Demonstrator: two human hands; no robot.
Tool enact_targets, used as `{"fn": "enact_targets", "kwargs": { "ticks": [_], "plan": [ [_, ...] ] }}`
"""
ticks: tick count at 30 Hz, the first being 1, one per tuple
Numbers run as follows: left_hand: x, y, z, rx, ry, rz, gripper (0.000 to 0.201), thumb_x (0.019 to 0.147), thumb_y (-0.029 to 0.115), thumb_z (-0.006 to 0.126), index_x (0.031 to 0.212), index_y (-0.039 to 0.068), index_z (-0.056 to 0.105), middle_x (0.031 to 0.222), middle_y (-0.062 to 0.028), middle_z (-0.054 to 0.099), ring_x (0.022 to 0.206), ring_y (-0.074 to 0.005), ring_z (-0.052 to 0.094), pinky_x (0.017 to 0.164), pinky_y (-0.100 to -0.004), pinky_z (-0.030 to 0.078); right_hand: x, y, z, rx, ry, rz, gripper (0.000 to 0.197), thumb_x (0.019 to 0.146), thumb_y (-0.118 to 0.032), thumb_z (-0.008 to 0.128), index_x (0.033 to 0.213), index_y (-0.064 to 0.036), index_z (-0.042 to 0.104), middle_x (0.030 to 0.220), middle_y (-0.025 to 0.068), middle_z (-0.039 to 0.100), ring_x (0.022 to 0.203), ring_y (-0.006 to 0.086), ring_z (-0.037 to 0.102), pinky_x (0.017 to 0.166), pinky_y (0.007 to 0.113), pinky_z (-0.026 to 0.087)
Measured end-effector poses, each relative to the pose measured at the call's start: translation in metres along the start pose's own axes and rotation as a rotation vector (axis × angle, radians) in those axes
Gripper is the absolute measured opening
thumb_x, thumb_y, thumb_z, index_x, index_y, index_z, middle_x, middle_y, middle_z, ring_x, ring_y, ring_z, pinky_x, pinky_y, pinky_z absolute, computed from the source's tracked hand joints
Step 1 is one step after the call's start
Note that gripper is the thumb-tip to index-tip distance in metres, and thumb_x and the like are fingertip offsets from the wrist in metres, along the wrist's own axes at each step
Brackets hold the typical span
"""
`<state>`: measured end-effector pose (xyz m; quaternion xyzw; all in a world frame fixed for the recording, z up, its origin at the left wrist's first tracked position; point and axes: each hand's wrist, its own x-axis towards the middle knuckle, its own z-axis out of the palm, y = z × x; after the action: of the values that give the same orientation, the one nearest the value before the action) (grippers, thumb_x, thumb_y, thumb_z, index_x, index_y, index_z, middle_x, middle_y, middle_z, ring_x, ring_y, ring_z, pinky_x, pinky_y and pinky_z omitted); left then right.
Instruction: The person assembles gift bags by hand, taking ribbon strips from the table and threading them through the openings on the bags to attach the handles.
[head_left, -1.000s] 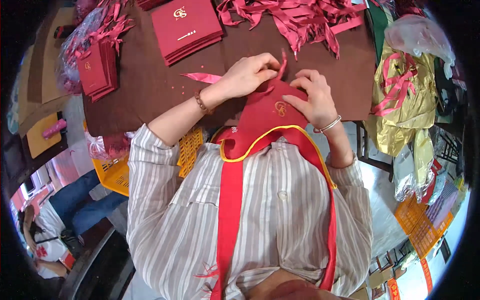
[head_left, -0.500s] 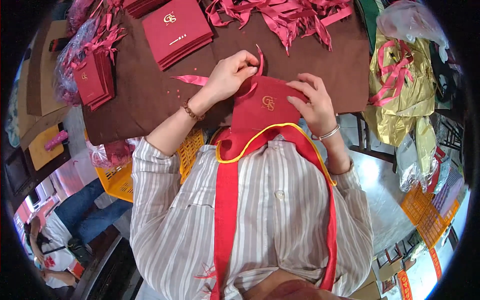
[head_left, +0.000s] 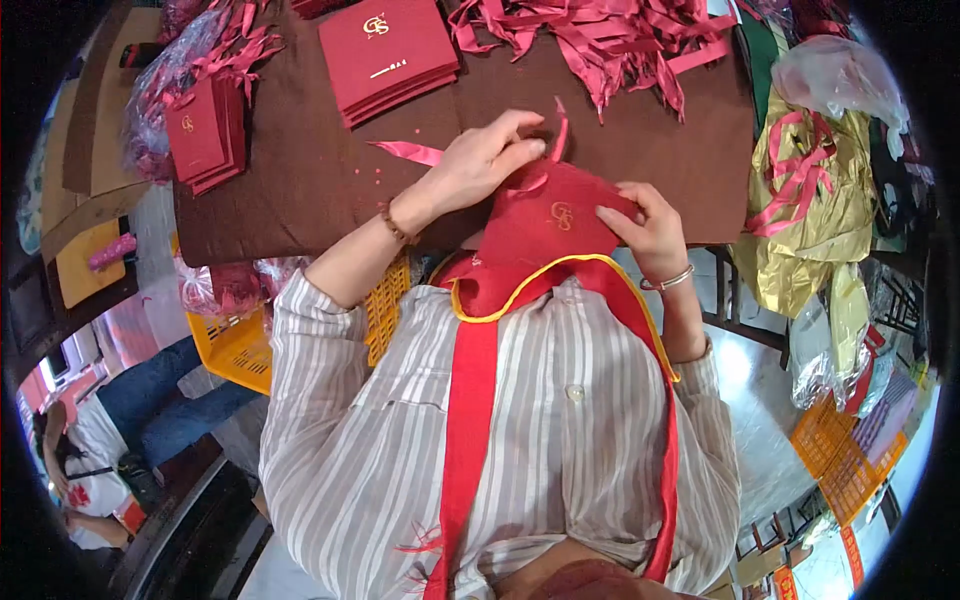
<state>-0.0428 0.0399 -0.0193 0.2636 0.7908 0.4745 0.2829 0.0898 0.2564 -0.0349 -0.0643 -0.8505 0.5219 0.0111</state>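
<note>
A flat, dark red gift bag [head_left: 552,235] with a gold monogram is held tilted at the near edge of the table, in front of my chest. My right hand [head_left: 652,228] grips its right edge, thumb on the front face and fingers partly hidden behind. At the upper left corner, my left hand [head_left: 488,158] is closed in a pinch on a pink-red ribbon [head_left: 561,128]. One ribbon end stands up beside the fingertips, while another pink strip [head_left: 408,152] lies left of that hand. Exactly where the ribbon passes through the bag is hidden.
On the brown-covered table [head_left: 300,205] lie a stack of red bags [head_left: 390,60], a bunch of beribboned bags [head_left: 205,140] and a heap of ribbons [head_left: 610,50]. Gold wrapping [head_left: 800,200] hangs at the right. A yellow crate [head_left: 235,345] stands below left; a person [head_left: 95,470] is beyond.
My right hand's fingers, spread over the bag's edge before, have closed on it with the thumb flat on the front. My left hand stays at the ribbon corner. The whole view has shifted slightly.
</note>
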Motion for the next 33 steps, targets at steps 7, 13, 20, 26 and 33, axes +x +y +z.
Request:
{"fn": "enact_targets", "kwargs": {
  "ticks": [7,13,20,26,33],
  "plan": [
    [-0.048,0.000,-0.036,0.397,-0.146,0.147,0.063,0.081,0.018,0.061,0.136,0.016,0.030,0.087,-0.0167,0.062,0.076,-0.0347,0.059,0.066,-0.0409,0.045,0.005,0.016,-0.010,0.414,-0.186,0.431,0.017,0.084,-0.014,0.061,0.094,-0.0002,0.057,0.077,-0.0007,0.059,0.066,0.0039,0.055,0.058,0.017,0.046],
    [-0.081,0.016,-0.074,-0.002,-0.329,-0.169,0.040,0.081,0.005,0.055,0.121,0.009,0.052,0.074,-0.0063,0.061,0.064,-0.0110,0.057,0.058,-0.0245,0.044,0.025,0.007,-0.010,0.329,-0.158,0.413,0.018,0.084,-0.017,0.062,0.091,-0.0009,0.059,0.071,-0.0030,0.057,0.059,0.0018,0.048,0.052,0.017,0.039],
    [-0.106,0.025,-0.083,-0.756,-0.218,0.126,0.026,0.084,0.001,0.050,0.107,-0.007,0.057,0.093,-0.0170,0.064,0.079,-0.0209,0.063,0.072,-0.0280,0.049,0.048,0.002,-0.007,0.251,-0.181,0.302,0.017,0.083,-0.018,0.063,0.091,-0.0022,0.061,0.069,-0.0041,0.054,0.057,0.0017,0.045,0.050,0.017,0.036],
    [-0.099,0.034,-0.071,-0.660,-0.044,0.137,0.022,0.085,0.002,0.051,0.105,-0.006,0.056,0.097,-0.0202,0.062,0.079,-0.0240,0.064,0.075,-0.0308,0.050,0.046,-0.004,0.000,0.261,-0.183,0.289,0.018,0.083,-0.017,0.062,0.092,-0.0012,0.060,0.069,-0.0040,0.055,0.057,0.0025,0.045,0.051,0.018,0.037],
    [-0.059,0.042,-0.077,0.048,0.287,0.472,0.020,0.088,0.007,0.046,0.095,-0.005,0.059,0.084,-0.0117,0.060,0.084,-0.0195,0.058,0.079,-0.0287,0.044,0.043,-0.012,-0.002,0.277,-0.229,0.318,0.019,0.085,-0.018,0.060,0.095,-0.0022,0.060,0.076,-0.0034,0.057,0.063,0.0014,0.048,0.055,0.017,0.039]
  ]
}}
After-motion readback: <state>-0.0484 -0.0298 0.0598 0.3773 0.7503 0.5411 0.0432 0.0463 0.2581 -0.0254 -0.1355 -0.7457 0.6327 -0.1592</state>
